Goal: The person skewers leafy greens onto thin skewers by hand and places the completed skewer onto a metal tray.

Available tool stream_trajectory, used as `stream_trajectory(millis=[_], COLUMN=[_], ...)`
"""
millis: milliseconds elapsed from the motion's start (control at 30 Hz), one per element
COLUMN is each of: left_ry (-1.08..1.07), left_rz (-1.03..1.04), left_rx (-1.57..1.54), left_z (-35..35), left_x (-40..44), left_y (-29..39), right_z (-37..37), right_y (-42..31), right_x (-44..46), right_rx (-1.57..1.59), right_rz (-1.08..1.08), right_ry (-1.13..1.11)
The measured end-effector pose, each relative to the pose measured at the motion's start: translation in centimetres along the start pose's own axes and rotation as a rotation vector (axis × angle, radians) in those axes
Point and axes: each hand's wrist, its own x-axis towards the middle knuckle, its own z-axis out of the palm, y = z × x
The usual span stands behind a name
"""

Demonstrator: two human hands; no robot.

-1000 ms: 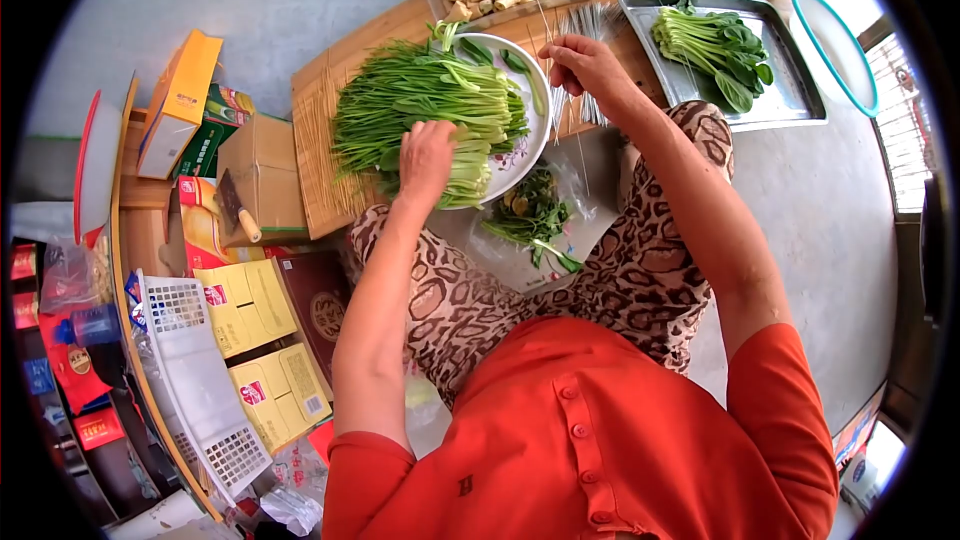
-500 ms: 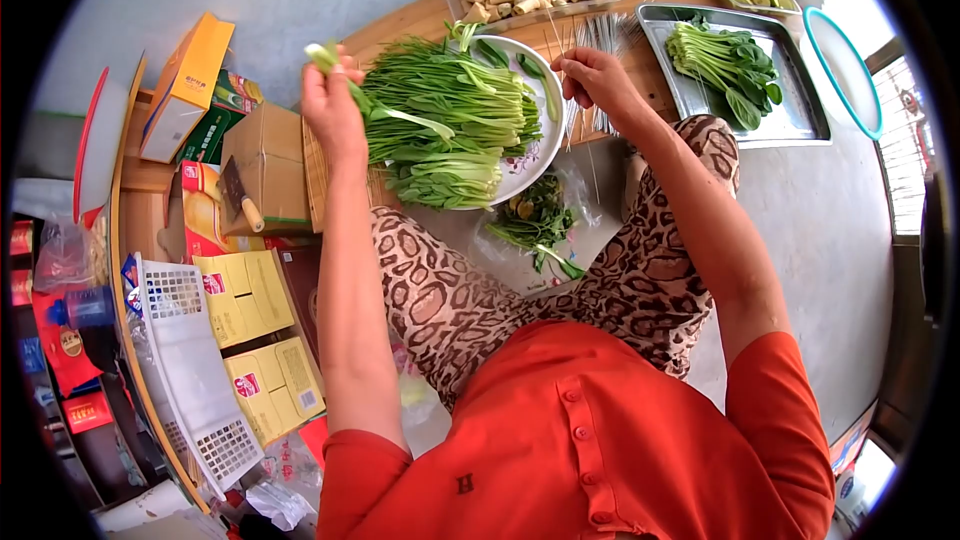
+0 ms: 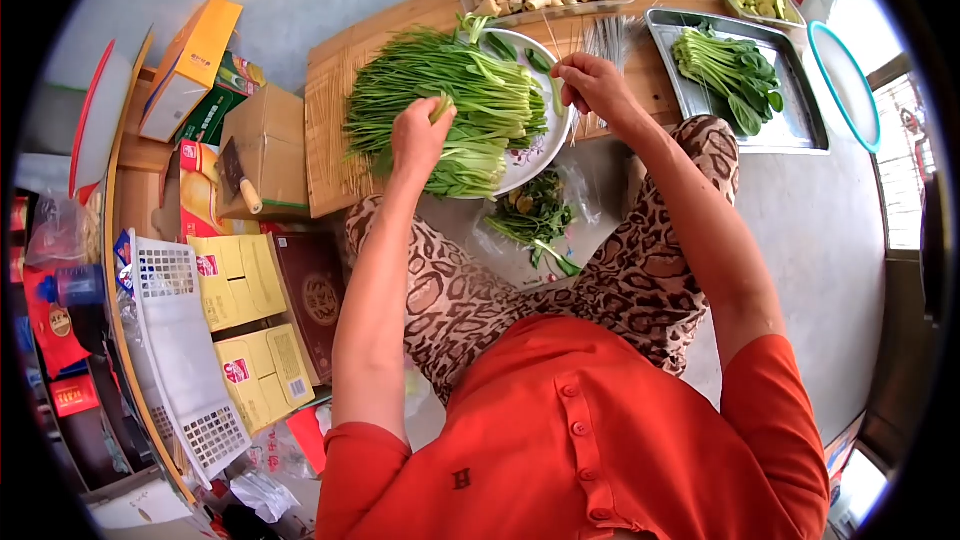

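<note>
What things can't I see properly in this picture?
In the head view:
Plate: left part, hidden under the greens.
Left hand: palm, hidden behind its own back.
Right hand: whether it grips a thin stick, too small to tell.
Yellow boxes: small print, too tiny to read.

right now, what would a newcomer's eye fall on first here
The big heap of long green stems on the white plate, with the left hand over it, stands out first. Next comes the bright red shirt at the bottom. Top right, leafy greens lie on a shiny metal tray.
</note>
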Motion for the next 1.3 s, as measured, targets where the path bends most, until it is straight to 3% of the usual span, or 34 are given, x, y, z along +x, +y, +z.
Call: stream_trajectory(millis=[67, 133, 300, 400, 567, 667, 733, 767, 867, 900, 967, 1300], left_ry=[-0.070, -0.262, -0.359, -0.409, -0.297, -0.156, -0.066, -0.016, 0.003, 0.005, 0.018, 0.014], left_rz=[0.005, -0.030, -0.003, 0.002, 0.113, 0.038, -0.279, -0.313, -0.369, -0.369, -0.495, -0.618], left_rx=[0.027, 0.270, 0.361, 0.330, 0.302, 0.142, -0.508, -0.780, -1.195, -1.187, -1.467, -1.633], left_z=[0.8, 0.7, 1.7, 2.1, 2.1, -1.0, -4.3, -5.2, -7.0, -6.8, -5.4, -2.2], left_x=[-0.4, -1.1, -2.6, -3.1, -3.7, -3.6, -4.2, -4.7, -6.2, -6.5, -7.2, -8.3], left_y=[-0.6, -0.5, -0.7, -0.2, -0.9, 1.9, 4.7, 5.1, 5.4, 4.8, 2.9, 1.9], right_z=[-0.2, -0.3, -0.7, -0.7, -0.5, -0.4, 0.6, 1.5, 4.8, 5.8, 7.4, 8.6], right_y=[0.3, 0.0, 0.7, 0.7, 0.1, 0.1, -1.5, -3.3, -6.7, -7.5, -7.0, -2.5], right_x=[-0.2, -0.3, -0.1, 0.0, -0.3, -0.6, -1.9, -3.3, -6.2, -6.9, -7.4, -8.3], right_rx=[0.026, -0.015, -0.027, -0.013, -0.043, -0.065, -0.063, 0.013, 0.145, 0.195, 0.202, 0.189], right_rz=[0.003, -0.008, -0.002, 0.011, 0.007, -0.050, -0.098, -0.114, -0.190, -0.154, -0.132, 0.004], right_ry=[-0.004, 0.001, -0.002, 0.001, 0.024, 0.041, 0.027, -0.029, -0.244, -0.292, -0.378, -0.443])
